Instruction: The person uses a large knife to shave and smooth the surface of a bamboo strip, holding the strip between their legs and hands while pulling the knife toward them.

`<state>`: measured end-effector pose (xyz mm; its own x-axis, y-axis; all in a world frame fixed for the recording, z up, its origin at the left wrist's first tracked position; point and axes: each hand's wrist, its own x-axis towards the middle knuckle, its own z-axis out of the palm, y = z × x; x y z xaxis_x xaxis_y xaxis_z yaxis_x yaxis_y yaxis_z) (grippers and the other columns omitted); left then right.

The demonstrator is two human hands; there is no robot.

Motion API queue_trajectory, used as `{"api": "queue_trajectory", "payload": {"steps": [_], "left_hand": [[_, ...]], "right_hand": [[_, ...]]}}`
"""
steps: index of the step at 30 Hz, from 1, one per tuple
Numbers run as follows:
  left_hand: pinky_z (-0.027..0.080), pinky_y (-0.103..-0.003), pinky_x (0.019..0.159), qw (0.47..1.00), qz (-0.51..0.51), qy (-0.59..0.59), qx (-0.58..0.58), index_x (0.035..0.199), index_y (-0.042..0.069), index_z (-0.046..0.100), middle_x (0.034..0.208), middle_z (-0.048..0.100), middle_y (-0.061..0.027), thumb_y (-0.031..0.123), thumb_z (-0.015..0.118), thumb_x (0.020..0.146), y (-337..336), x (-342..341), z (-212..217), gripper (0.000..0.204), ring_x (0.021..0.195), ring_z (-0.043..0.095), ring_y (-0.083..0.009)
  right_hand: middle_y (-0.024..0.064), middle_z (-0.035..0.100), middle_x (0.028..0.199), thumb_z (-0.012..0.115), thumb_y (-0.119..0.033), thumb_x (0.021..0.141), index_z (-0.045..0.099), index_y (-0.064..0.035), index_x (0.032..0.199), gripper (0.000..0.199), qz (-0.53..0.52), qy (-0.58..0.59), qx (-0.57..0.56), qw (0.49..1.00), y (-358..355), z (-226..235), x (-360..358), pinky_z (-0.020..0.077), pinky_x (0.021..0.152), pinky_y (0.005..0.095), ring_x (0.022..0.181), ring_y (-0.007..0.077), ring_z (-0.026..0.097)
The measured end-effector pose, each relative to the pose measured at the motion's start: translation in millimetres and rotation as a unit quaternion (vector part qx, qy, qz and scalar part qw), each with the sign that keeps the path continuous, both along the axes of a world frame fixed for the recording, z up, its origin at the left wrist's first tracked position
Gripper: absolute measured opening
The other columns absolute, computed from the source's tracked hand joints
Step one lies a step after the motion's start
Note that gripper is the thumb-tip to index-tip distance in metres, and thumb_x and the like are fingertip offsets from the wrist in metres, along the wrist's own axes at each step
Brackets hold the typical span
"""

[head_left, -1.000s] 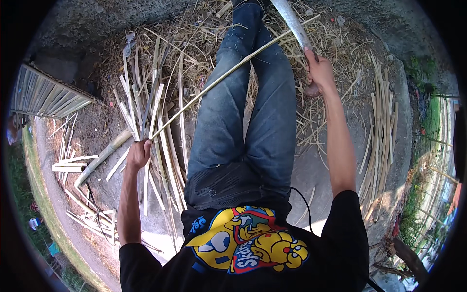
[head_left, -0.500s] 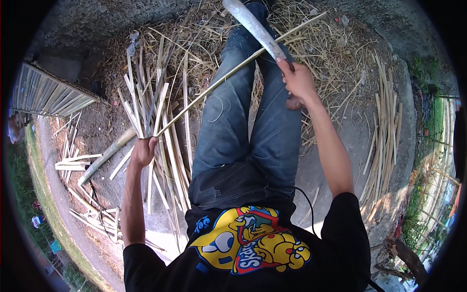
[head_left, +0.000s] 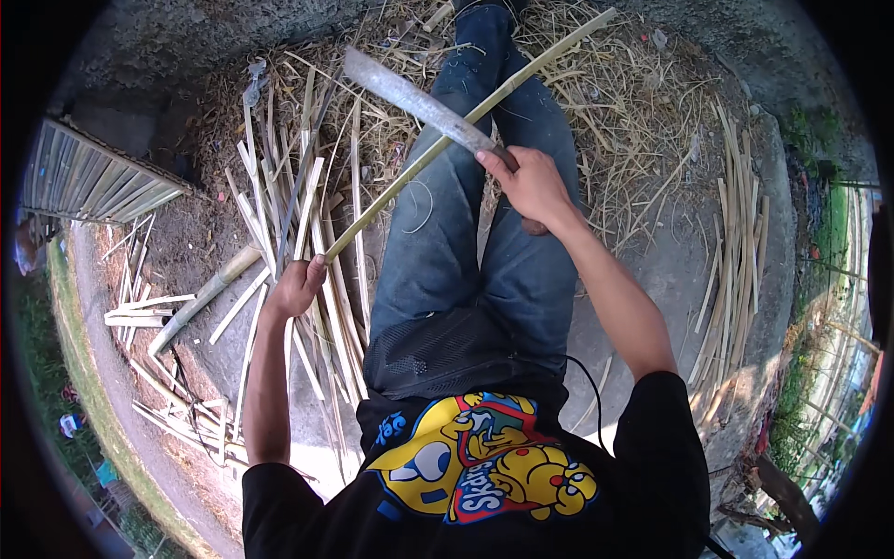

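**Blade meets bamboo strip over the knees**

Head view: the person sits on the ground with legs in blue jeans (head_left: pixel 466 233) stretched toward twelve o'clock. The left hand (head_left: pixel 296 287), at nine o'clock of the lap, is clamped around the lower end of a long bamboo strip (head_left: pixel 466 126) that runs up toward one o'clock across both thighs. The right hand (head_left: pixel 531 182) is closed on the handle of a broad machete (head_left: pixel 414 98), whose blade points toward eleven o'clock and crosses the strip just beside the knuckles. Split bamboo slats (head_left: pixel 307 214) lie fanned at ten o'clock, another bundle (head_left: pixel 736 233) at three o'clock, on dry shavings (head_left: pixel 633 121).

The likely risk: the blade works right above the thighs, so a slip off the smooth strip could carry it into the jeans or toward the left hand. A loose grip would let the strip twist.
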<state>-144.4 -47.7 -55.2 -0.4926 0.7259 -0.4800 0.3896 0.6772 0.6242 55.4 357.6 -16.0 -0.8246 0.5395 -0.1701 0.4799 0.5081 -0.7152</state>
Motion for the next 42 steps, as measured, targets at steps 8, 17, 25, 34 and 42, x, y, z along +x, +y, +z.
{"api": "queue_trajectory", "payload": {"steps": [8, 17, 25, 34, 42], "left_hand": [[0.034, -0.041, 0.053, 0.997, 0.027, -0.073, 0.024, 0.06, 0.003, 0.042, 0.053, 0.038, -0.0044, 0.062, 0.031, 0.107, -4, 7, -2, 0.076, 0.051, 0.037, -0.0193], [0.038, -0.045, 0.055, 1.0, 0.011, 0.0, -0.02, 0.06, -0.002, 0.05, 0.053, 0.044, -0.0142, 0.06, 0.03, 0.108, -34, 3, -5, 0.08, 0.052, 0.043, -0.028], [0.034, -0.05, 0.055, 0.998, -0.022, 0.054, 0.009, 0.064, -0.004, 0.046, 0.055, 0.035, -0.0176, 0.056, 0.034, 0.108, 2, -2, 9, 0.076, 0.053, 0.032, -0.0301], [0.04, -0.052, 0.058, 0.999, -0.017, 0.047, 0.021, 0.065, -0.005, 0.054, 0.055, 0.05, -0.0208, 0.054, 0.036, 0.108, 0, -5, 14, 0.076, 0.053, 0.046, -0.0353], [0.04, -0.052, 0.059, 0.999, 0.006, 0.046, 0.002, 0.067, -0.006, 0.055, 0.056, 0.045, -0.0244, 0.056, 0.036, 0.108, 52, 32, 25, 0.077, 0.056, 0.039, -0.0383]], "right_hand": [[0.0022, 0.054, 0.062, 0.066, -0.056, 0.096, 0.057, -0.0047, 0.074, 0.057, -0.246, 0.066, -0.129, 0.958, 98, -10, -11, 0.041, 0.04, 0.0304, 0.044, 0.0123, 0.05], [0.0001, 0.053, 0.062, 0.066, -0.054, 0.097, 0.057, -0.0063, 0.074, 0.054, -0.238, 0.063, -0.232, 0.941, 86, -21, 15, 0.0392, 0.04, 0.0278, 0.044, 0.0098, 0.048], [0.0011, 0.055, 0.063, 0.064, -0.057, 0.097, 0.058, -0.0038, 0.075, 0.057, -0.28, 0.064, -0.236, 0.928, 116, 7, 7, 0.0429, 0.041, 0.0294, 0.047, 0.0119, 0.052], [0.0125, 0.063, 0.063, 0.061, -0.058, 0.098, 0.067, 0.0024, 0.077, 0.064, -0.085, 0.019, -0.096, 0.991, 33, -9, 8, 0.0512, 0.059, 0.0413, 0.058, 0.028, 0.064], [0.0154, 0.063, 0.066, 0.063, -0.056, 0.097, 0.061, 0.0009, 0.075, 0.061, -0.085, -0.019, -0.154, 0.984, 8, -8, 6, 0.0509, 0.056, 0.0433, 0.059, 0.0319, 0.064]]}}
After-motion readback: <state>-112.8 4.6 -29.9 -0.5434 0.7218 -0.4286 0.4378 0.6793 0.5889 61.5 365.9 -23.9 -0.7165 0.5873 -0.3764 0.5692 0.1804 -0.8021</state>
